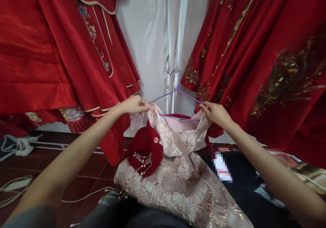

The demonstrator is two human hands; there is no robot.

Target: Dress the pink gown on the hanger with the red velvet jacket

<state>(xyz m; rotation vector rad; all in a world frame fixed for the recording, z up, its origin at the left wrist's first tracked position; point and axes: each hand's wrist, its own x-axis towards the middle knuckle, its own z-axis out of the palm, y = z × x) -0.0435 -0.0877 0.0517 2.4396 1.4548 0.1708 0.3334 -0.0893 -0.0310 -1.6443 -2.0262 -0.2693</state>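
Observation:
A pale pink brocade dress (pixel 178 173) with gold threads lies across my lap, its bodice facing up. Inside its neckline sits a purple wire hanger (pixel 165 95), hook pointing away from me. My left hand (pixel 136 105) pinches the dress's left shoulder by the hanger's end. On the other side, my right hand (pixel 215 112) grips the right shoulder at the hanger's arm. A dark red velvet piece (pixel 150 146) with a beaded tassel and a small flower ornament rests over the dress's left side. A blurred white tag (pixel 222 167) hangs at the right.
Red embroidered garments hang on the left (pixel 96 44) and on the right (pixel 241 51). White panels (pixel 145 34) stand between them. White shoes (pixel 24 146) and a cable (pixel 86 196) lie on the dark red tiled floor (pixel 89 167). A black surface (pixel 244 184) is at the right.

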